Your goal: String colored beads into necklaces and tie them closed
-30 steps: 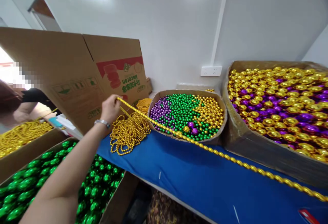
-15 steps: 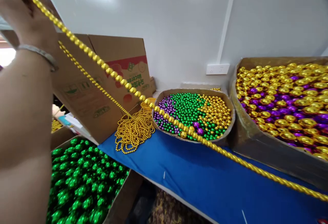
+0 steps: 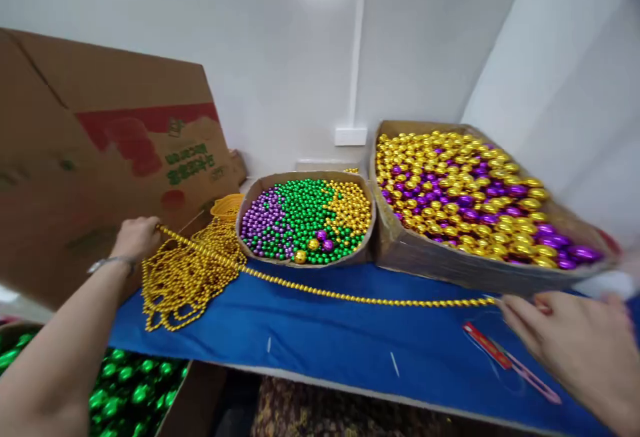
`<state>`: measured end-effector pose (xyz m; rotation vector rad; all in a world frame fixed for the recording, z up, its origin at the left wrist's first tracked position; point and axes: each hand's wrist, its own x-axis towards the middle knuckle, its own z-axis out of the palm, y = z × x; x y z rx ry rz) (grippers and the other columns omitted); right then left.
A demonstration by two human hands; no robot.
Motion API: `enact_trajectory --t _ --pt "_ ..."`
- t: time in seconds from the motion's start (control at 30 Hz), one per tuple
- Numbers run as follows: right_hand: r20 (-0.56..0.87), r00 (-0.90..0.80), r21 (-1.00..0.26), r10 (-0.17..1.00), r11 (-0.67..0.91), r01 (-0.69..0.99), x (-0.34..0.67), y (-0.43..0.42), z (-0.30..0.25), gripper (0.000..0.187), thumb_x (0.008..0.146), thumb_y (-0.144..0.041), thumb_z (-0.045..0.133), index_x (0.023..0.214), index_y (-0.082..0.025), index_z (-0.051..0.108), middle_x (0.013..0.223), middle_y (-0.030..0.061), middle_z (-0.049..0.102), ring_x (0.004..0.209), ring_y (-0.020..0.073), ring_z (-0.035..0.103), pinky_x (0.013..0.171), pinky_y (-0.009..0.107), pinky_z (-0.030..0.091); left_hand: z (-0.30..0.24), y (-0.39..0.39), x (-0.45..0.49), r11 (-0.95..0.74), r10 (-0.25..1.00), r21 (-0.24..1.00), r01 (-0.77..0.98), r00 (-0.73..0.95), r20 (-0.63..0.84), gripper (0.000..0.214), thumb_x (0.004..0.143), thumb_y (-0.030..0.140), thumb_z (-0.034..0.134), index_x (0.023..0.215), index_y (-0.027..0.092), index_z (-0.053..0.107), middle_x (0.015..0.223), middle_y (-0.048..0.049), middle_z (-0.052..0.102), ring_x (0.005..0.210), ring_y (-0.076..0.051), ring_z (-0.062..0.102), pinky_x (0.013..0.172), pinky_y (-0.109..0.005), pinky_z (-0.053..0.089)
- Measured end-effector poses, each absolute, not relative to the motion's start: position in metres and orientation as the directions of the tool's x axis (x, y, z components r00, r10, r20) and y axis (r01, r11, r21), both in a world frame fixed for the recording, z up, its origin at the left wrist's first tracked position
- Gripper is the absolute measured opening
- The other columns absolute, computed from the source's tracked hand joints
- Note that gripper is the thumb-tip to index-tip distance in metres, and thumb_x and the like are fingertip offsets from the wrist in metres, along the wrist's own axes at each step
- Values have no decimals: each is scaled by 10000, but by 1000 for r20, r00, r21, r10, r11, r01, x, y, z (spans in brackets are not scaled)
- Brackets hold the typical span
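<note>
A gold bead string (image 3: 320, 291) sags across the front of the blue-covered table, one end at each hand. My left hand (image 3: 136, 238), with a bracelet at the wrist, is closed on its left part, beside the heap of gold bead strings (image 3: 193, 277). At the right, my right hand (image 3: 565, 330) pinches the other end between thumb and fingers. Just below that hand lie a red cutter-like tool (image 3: 487, 346) and a pink looped piece (image 3: 537, 385), on the blue cloth (image 3: 345, 337).
A low box (image 3: 243, 240) holds small purple, green and gold beads. Larger gold and purple beads fill the big carton (image 3: 435, 260) at right. A tall cardboard box (image 3: 115, 177) stands left, and green beads (image 3: 135, 387) fill a box below the table edge.
My left hand has come down from the upper left to beside the gold heap. My right hand has come into view, and the view has turned right.
</note>
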<state>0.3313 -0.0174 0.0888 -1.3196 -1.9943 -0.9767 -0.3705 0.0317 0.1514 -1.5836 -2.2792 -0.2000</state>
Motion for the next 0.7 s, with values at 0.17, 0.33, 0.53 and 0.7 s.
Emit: enact_trajectory --t 0.17,0.33,0.53,0.7 --pt "636 -502 461 586 233 856 294 -22 98 365 878 -309 440 576 -246 634 610 39 510 606 170 404 827 467 311 111 41 -329 111 993 -54 992 -109 35 90 571 288 621 630 232 584 612 37 595 624 -157 543 612 -210 377" --pt "613 -479 421 629 254 871 262 -26 98 230 811 -170 505 632 -238 633 632 19 501 710 176 416 976 505 265 89 6 -173 -383 907 406 830 422 -7 200 847 394 469 857 260 617 818 7 665 725 -159 599 685 -254 439" --pt "628 -511 409 586 310 858 247 -30 120 245 838 -201 514 635 -244 643 664 24 502 757 183 418 969 484 288 18 3 8 -499 773 768 400 606 187 498 840 402 531 1294 223 432 1309 -104 512 1178 -212 471 991 -364 363" --pt "632 -493 365 598 331 870 256 -35 137 316 887 -284 453 658 -248 667 671 25 480 716 172 401 923 465 314 -41 23 52 -200 650 949 242 758 -56 496 733 523 624 1071 161 593 919 -65 663 848 -199 613 759 -322 478"
